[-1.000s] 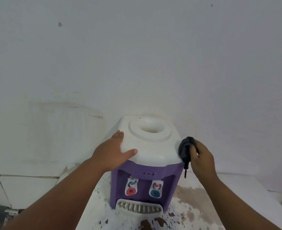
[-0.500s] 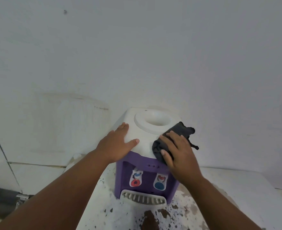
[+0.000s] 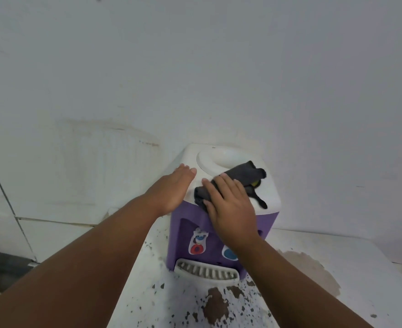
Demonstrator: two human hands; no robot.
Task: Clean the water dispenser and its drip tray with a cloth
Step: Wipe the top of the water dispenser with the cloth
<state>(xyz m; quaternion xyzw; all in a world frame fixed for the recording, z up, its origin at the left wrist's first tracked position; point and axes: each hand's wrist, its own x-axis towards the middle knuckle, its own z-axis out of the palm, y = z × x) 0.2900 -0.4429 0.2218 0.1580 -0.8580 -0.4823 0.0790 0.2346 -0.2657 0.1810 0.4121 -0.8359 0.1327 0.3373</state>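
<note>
A small water dispenser (image 3: 270, 222) with a purple body and a white top stands on a white table against the wall. Its white slotted drip tray (image 3: 206, 272) sits at the foot of its front, below a red tap and a blue tap. My left hand (image 3: 174, 188) rests flat on the left edge of the white top. My right hand (image 3: 230, 204) presses a dark grey cloth (image 3: 242, 176) onto the front of the top with straight fingers. The cloth reaches back over the rim of the round bottle socket (image 3: 221, 158).
The white table (image 3: 337, 292) has chipped paint with brown patches in front of the dispenser and a brown stain to its right. A plain white wall (image 3: 195, 67) rises right behind the dispenser. A tiled surface lies at the left.
My right hand brought the cloth from the dispenser's right side onto its top and slid it leftward along the front. My left hand stayed on the left edge.
</note>
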